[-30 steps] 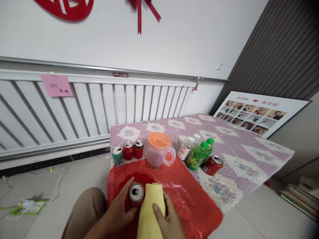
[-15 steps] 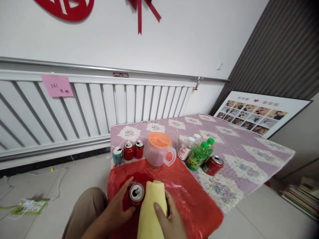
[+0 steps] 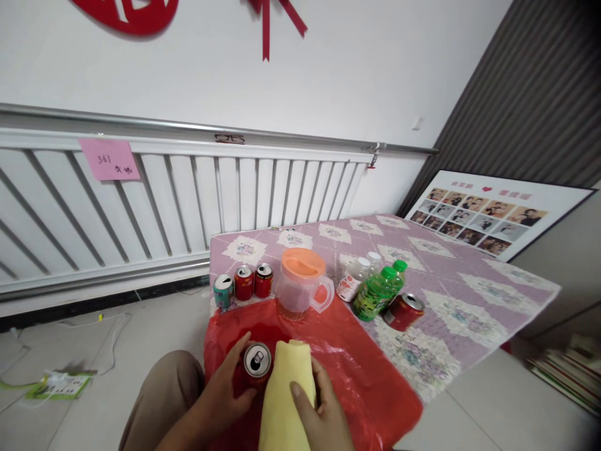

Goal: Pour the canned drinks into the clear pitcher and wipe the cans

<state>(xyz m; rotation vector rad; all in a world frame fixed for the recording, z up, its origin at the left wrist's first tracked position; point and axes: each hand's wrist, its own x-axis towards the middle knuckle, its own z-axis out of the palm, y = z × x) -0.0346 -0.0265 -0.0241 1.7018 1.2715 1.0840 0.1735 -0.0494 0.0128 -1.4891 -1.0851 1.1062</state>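
Observation:
My left hand is closed around an opened red drink can, which stands upright with its top towards me. Just to the right, my right hand grips a pale yellow rolled cloth, thumb on the near face and fingers round its far side. Can and roll are close together over a red plastic sheet. Beyond them stands a clear pitcher with an orange lid. The lower end of the roll runs out of the frame.
Left of the pitcher stand a teal can and two red cans. To its right are white-capped bottles, green bottles and a tilted red can. A photo board leans behind the table's flowered cloth.
The view has shifted very slightly. Both hands keep their hold on the can and the yellow roll, with no other visible movement.

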